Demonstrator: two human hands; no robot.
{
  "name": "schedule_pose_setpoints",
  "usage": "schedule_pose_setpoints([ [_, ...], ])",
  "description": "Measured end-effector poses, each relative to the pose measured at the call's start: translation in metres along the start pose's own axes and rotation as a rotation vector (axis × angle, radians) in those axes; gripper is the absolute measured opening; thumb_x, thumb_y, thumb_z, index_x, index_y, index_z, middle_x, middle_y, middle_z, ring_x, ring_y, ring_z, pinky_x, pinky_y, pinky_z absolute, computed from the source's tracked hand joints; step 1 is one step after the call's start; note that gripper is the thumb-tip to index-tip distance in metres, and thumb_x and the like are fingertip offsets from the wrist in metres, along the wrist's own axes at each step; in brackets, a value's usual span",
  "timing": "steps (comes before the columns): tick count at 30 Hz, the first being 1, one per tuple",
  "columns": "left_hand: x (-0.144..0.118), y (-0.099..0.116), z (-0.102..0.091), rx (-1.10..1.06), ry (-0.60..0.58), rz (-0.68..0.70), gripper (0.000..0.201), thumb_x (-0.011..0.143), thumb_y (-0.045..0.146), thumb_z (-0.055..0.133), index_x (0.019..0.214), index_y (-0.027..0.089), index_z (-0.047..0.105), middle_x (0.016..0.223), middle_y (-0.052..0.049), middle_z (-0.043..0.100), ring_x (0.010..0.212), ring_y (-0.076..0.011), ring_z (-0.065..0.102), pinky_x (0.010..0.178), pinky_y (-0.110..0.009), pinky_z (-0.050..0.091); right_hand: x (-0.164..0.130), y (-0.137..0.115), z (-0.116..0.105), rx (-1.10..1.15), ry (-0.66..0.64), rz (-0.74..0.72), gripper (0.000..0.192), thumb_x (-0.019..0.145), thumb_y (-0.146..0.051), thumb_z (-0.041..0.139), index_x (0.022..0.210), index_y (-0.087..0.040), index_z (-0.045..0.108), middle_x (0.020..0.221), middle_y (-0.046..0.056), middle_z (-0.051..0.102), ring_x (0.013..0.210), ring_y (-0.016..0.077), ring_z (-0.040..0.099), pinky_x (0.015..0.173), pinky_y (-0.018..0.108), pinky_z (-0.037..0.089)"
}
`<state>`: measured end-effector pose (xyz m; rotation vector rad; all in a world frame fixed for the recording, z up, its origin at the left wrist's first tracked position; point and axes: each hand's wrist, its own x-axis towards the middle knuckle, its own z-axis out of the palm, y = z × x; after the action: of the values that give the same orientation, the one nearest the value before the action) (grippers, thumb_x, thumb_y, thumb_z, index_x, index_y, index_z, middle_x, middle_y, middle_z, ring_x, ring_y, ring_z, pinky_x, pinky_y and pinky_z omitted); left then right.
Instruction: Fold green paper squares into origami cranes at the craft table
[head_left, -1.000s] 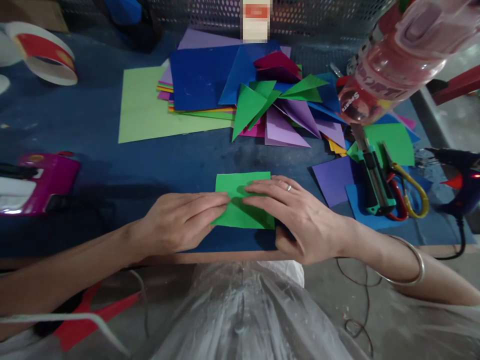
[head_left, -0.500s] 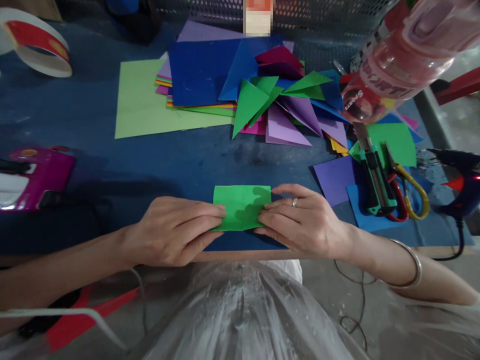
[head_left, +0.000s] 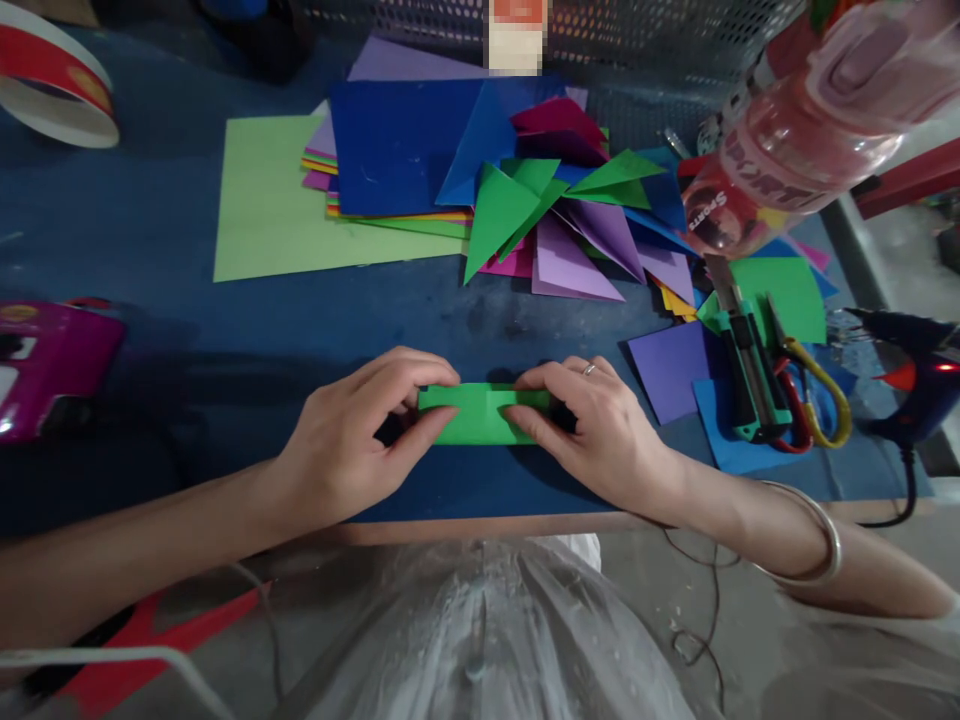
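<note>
Both hands [head_left: 352,430] [head_left: 611,430] pinch green paper [head_left: 484,418] near the table edge [head_left: 450,532].

Person's forearms [head_left: 172,545] angled inward from either side. Left hand [head_left: 356,435] and right hand [head_left: 607,440] face each other, a gap between them, in mirrored pinches: each thumb [head_left: 424,440] lies nearer the person, curved fingers [head_left: 416,372] opposite, tips close together. Both wrists [head_left: 281,497] appear nearly straight.

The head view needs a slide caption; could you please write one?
Left hand and right hand hold green paper by opposite ends.
</note>
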<state>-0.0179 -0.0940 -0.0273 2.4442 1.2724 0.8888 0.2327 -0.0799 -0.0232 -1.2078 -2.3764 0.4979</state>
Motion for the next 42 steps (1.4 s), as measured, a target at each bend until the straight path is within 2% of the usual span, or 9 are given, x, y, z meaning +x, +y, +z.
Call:
schedule_pose_setpoints([
  [3, 0.000, -0.003, 0.002, 0.145, 0.024, 0.152, 0.015, 0.096, 0.011, 0.065, 0.108, 0.020, 0.064, 0.118, -0.007, 0.074, 0.096, -0.0168, 0.074, 0.084, -0.028, 0.061, 0.001, 0.000, 0.002, -0.035, -0.010, 0.013, 0.016, 0.101, -0.032, 0.063, 0.101, -0.017, 0.067, 0.084, 0.002, 0.075, 0.078, 0.0189, 0.066, 0.075, 0.034, 0.036],
  [6, -0.005, -0.006, 0.002, 0.292, 0.074, 0.330, 0.016, 0.094, 0.011, 0.068, 0.106, 0.020, 0.068, 0.121, -0.006, 0.075, 0.107, -0.0227, 0.074, 0.097, -0.039, 0.061, 0.000, 0.000, 0.004, -0.051, -0.021, 0.011, 0.015, 0.101, -0.031, 0.063, 0.100, -0.017, 0.067, 0.086, 0.003, 0.075, 0.080, 0.0201, 0.065, 0.075, 0.034, 0.038],
  [8, -0.011, -0.007, 0.003, 0.277, 0.034, 0.442, 0.021, 0.097, 0.009, 0.061, 0.114, 0.018, 0.069, 0.124, -0.008, 0.076, 0.115, -0.0233, 0.072, 0.104, -0.041, 0.059, 0.000, 0.001, 0.005, -0.056, -0.015, 0.003, 0.015, 0.101, -0.031, 0.062, 0.100, -0.017, 0.067, 0.085, 0.003, 0.075, 0.080, 0.0206, 0.065, 0.075, 0.034, 0.039],
  [10, -0.016, -0.007, 0.003, 0.213, -0.063, 0.507, 0.031, 0.100, 0.007, 0.051, 0.126, 0.013, 0.067, 0.132, -0.011, 0.073, 0.127, -0.0238, 0.067, 0.113, -0.041, 0.056, 0.000, 0.001, 0.006, -0.063, -0.003, -0.005, 0.014, 0.101, -0.030, 0.062, 0.099, -0.017, 0.066, 0.083, 0.003, 0.075, 0.079, 0.0207, 0.065, 0.074, 0.034, 0.041],
  [13, -0.022, -0.007, 0.005, 0.140, -0.159, 0.477, 0.040, 0.100, 0.006, 0.048, 0.137, 0.010, 0.062, 0.144, -0.014, 0.067, 0.139, -0.0258, 0.059, 0.119, -0.043, 0.052, 0.001, 0.001, 0.006, -0.077, 0.001, -0.011, 0.014, 0.102, -0.029, 0.061, 0.097, -0.017, 0.066, 0.081, 0.003, 0.074, 0.077, 0.0203, 0.065, 0.073, 0.034, 0.043],
  [18, -0.019, -0.004, 0.007, 0.162, -0.164, 0.460, 0.038, 0.100, 0.010, 0.060, 0.137, 0.008, 0.062, 0.143, -0.015, 0.067, 0.138, -0.0261, 0.060, 0.119, -0.042, 0.052, 0.003, 0.001, 0.006, -0.086, 0.014, -0.028, 0.016, 0.104, -0.029, 0.057, 0.095, -0.017, 0.064, 0.080, 0.003, 0.074, 0.073, 0.0195, 0.064, 0.073, 0.034, 0.046],
  [24, -0.016, -0.003, 0.005, 0.165, -0.203, 0.440, 0.037, 0.099, 0.013, 0.064, 0.135, 0.005, 0.063, 0.140, -0.017, 0.068, 0.136, -0.0280, 0.061, 0.117, -0.044, 0.054, 0.006, 0.001, 0.004, -0.111, 0.019, -0.036, 0.017, 0.103, -0.026, 0.058, 0.092, -0.016, 0.064, 0.080, 0.004, 0.070, 0.074, 0.0199, 0.063, 0.073, 0.034, 0.047],
  [37, -0.023, -0.007, 0.014, 0.110, -0.157, 0.413, 0.045, 0.096, 0.013, 0.068, 0.139, 0.003, 0.060, 0.145, -0.019, 0.064, 0.141, -0.0298, 0.057, 0.123, -0.045, 0.047, 0.006, 0.000, 0.006, -0.143, 0.010, -0.013, 0.025, 0.107, -0.033, 0.052, 0.091, -0.018, 0.063, 0.078, 0.003, 0.067, 0.071, 0.0180, 0.058, 0.069, 0.033, 0.045],
  [42, -0.022, -0.005, 0.013, 0.133, -0.155, 0.424, 0.039, 0.099, 0.016, 0.065, 0.137, 0.005, 0.062, 0.146, -0.017, 0.064, 0.141, -0.0285, 0.057, 0.123, -0.045, 0.047, 0.007, 0.000, 0.004, -0.145, -0.002, -0.009, 0.024, 0.107, -0.033, 0.052, 0.092, -0.018, 0.063, 0.079, 0.004, 0.068, 0.072, 0.0181, 0.059, 0.070, 0.032, 0.045],
])
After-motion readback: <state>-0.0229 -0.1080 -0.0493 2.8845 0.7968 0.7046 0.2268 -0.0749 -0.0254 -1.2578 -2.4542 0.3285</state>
